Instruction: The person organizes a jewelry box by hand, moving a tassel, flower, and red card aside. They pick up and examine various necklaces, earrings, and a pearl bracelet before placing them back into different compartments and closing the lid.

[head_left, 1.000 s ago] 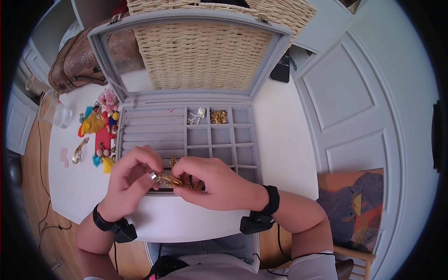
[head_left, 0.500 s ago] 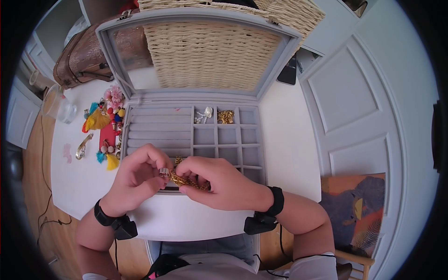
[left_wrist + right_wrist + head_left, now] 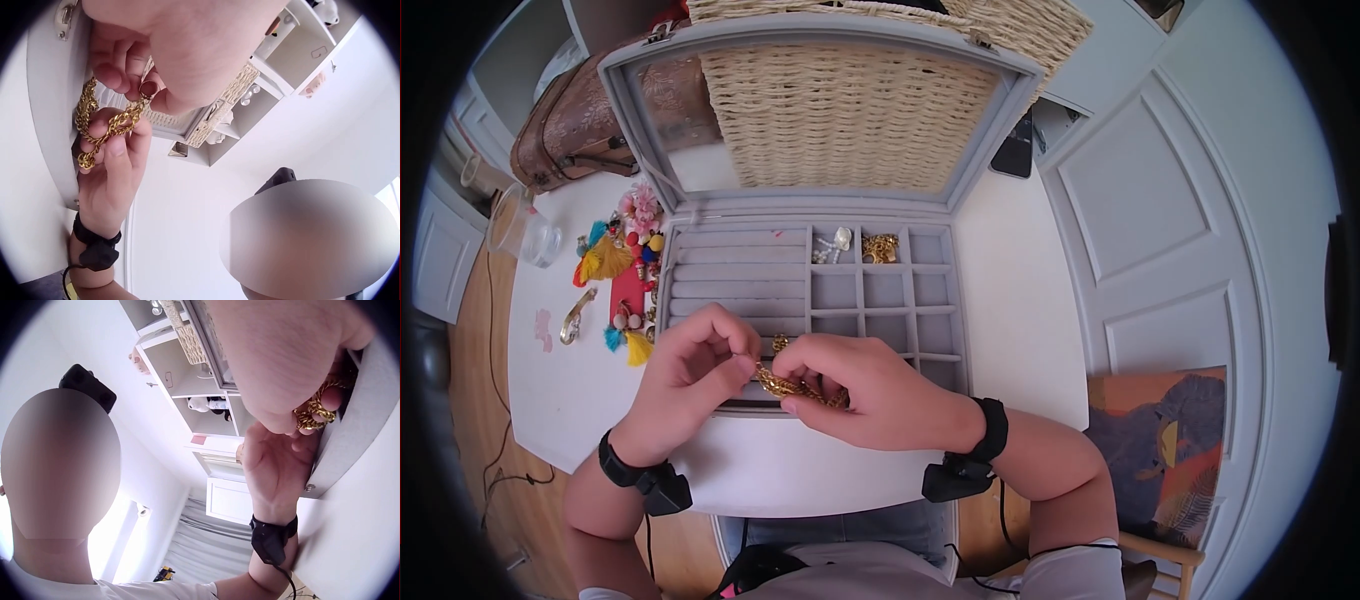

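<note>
Over the front of a grey jewelry box (image 3: 830, 322), both hands are on a gold chain (image 3: 772, 383). My right hand (image 3: 870, 390) holds the gathered links between thumb and curled fingers, with several strands draped over the fingers in the left wrist view. At the chain's left end, my left hand (image 3: 700, 370) pinches a small shiny round end piece (image 3: 149, 89). Just beyond the fingertips, another bit of gold chain (image 3: 780, 343) shows. The hands cover the box's front compartments.
The box's glass lid (image 3: 820, 205) stands raised at the back. Compartments hold a pearl piece (image 3: 836, 243) and gold jewelry (image 3: 880, 248). Colorful tasselled jewelry (image 3: 610, 258), a gold bangle (image 3: 577, 315) and a clear cup (image 3: 538, 242) are at left. A phone (image 3: 1013, 148) lies back right.
The left fingertips have closed over the shiny silver end piece, which showed openly before. The right hand keeps its hold on the chain. The head view has shifted slightly.
</note>
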Motion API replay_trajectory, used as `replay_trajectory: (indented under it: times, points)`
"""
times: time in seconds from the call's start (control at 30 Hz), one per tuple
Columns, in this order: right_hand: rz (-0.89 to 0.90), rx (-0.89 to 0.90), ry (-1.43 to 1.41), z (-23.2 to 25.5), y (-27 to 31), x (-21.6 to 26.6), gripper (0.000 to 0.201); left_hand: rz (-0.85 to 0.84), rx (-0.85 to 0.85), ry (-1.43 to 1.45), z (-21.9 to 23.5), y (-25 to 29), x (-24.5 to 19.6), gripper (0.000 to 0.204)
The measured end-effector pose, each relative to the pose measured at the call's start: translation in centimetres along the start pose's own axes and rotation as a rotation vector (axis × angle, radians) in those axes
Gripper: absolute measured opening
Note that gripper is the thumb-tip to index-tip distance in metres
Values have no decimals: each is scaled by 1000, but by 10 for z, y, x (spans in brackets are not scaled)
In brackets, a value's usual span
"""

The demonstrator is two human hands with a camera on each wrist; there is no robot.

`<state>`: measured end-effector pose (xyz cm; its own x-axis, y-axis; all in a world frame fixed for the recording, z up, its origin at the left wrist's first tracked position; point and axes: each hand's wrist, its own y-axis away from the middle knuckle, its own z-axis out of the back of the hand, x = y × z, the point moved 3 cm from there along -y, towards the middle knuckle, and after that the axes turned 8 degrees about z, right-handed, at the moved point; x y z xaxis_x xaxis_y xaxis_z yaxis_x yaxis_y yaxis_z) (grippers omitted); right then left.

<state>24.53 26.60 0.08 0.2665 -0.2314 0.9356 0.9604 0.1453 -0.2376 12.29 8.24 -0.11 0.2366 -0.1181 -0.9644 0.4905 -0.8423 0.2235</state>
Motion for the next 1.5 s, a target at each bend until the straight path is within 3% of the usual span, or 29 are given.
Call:
replay_trajectory:
  times: [0.27, 0.5, 0.87, 1.2, 1.5]
  points:
    - [14, -69, -47, 0, 1, -5, 22, 95, -27, 23, 5, 0, -3, 7]
    - [7, -83, -70, 0, 1, -8, 25, 78, -30, 49, 8, -2, -6, 7]
    - [-10, -65, -78, 2, 0, -3, 29, 79, -16, 77, 9, -3, -1, 24]
    - [-33, -39, -55, 2, 1, -4, 31, 129, -25, 41, 11, -2, -6, 22]
    - [-29, -7, -31, 2, 0, -2, 32, 64, 12, 19, 10, -3, -5, 26]
